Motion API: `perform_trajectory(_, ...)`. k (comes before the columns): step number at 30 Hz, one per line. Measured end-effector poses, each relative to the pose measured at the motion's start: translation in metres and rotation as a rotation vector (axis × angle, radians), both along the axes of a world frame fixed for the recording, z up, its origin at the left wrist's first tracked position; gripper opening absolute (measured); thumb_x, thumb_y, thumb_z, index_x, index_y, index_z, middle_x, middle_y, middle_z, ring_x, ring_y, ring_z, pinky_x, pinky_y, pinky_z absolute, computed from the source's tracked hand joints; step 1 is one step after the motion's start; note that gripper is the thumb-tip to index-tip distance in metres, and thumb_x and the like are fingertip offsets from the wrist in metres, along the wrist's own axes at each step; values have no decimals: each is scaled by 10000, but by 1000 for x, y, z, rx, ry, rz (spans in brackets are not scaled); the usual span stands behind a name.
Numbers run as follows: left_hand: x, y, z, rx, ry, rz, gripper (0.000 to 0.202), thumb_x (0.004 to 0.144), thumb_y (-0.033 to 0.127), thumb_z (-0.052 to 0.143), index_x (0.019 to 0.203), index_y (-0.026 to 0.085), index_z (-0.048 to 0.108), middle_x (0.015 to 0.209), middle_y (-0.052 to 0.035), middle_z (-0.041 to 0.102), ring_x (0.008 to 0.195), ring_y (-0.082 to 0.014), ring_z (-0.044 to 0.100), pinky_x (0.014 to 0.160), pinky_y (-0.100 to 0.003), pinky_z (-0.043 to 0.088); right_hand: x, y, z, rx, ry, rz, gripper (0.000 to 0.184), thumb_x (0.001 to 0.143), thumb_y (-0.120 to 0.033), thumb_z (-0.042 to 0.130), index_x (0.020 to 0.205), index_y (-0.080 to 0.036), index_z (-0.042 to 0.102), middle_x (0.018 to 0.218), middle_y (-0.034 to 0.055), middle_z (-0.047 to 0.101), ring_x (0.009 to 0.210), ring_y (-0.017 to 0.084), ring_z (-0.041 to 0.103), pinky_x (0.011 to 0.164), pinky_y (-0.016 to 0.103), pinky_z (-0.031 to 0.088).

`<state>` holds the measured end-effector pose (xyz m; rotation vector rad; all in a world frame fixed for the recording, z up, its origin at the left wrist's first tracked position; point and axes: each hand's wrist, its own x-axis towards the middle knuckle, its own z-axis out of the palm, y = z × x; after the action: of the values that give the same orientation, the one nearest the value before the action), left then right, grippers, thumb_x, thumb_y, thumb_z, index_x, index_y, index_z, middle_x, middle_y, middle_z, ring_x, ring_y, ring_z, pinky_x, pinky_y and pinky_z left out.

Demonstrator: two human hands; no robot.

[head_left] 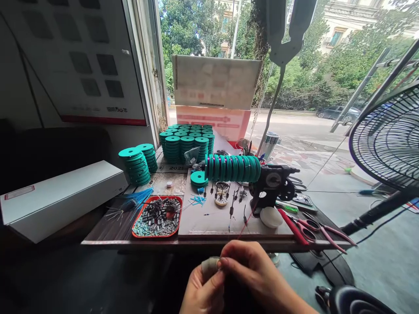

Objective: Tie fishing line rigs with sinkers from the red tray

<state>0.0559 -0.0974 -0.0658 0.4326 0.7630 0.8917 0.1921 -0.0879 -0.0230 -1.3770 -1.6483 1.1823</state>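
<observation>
Below the table's front edge, my left hand (206,285) and my right hand (252,268) meet, fingertips pressed together in a pinch. A tiny shiny bit shows between them, too small to name. A light grey-green wrap covers one finger of my left hand. From near the black winding stand (273,185), a thin pink line (244,226) runs down toward my right hand; its end is hidden. Teal foam spools (234,168) sit in a row on the stand's shaft. On the pale board (203,222) lie small dark weights (231,211) and blue tube pieces (198,200).
Left of the board stands a red-rimmed tray (132,233) of small metal parts. Stacked teal spools (186,146) fill the back, beside a long white box (65,196). Scissors (307,229), pink-handled pliers (337,235) and a round white lid (271,217) lie right. A fan (389,135) stands far right.
</observation>
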Motion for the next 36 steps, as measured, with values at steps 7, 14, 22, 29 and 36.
perform_trajectory(7, -2, 0, 1, -56, -48, 9, 416, 454, 402, 878, 686, 157, 636, 337, 123, 335, 286, 24, 179, 308, -105, 126, 1, 0, 0, -122, 191, 34, 356, 739, -462, 593, 714, -106, 593, 621, -8, 573, 578, 48, 473, 556, 136, 361)
perform_trajectory(14, -1, 1, 3, -63, -81, 14, 407, 412, 377, 899, 644, 148, 655, 327, 110, 352, 290, 12, 239, 314, -110, 140, 2, 0, -2, -182, 256, 29, 408, 693, -512, 626, 721, -107, 593, 614, -19, 538, 530, 23, 394, 479, 118, 292)
perform_trajectory(22, -2, 0, -3, -56, -97, 31, 341, 461, 313, 882, 677, 134, 687, 383, 86, 421, 313, 9, 285, 333, -113, 164, 2, -1, -6, -175, 256, 1, 437, 686, -535, 624, 719, -101, 577, 612, -14, 514, 550, 34, 390, 488, 128, 291)
perform_trajectory(29, 0, 2, -7, -58, -81, 53, 386, 399, 358, 892, 641, 145, 680, 336, 88, 401, 289, 5, 272, 317, -115, 133, 4, 0, -1, -175, 217, 14, 403, 684, -504, 636, 723, -104, 608, 614, -17, 523, 557, 36, 394, 508, 131, 300)
perform_trajectory(36, 1, 2, -10, -83, -46, 66, 319, 378, 239, 843, 627, 143, 667, 318, 111, 329, 287, 16, 220, 316, -110, 103, 4, 3, 5, -205, 241, 30, 341, 692, -432, 650, 722, -96, 602, 590, -30, 509, 540, 25, 381, 498, 126, 278)
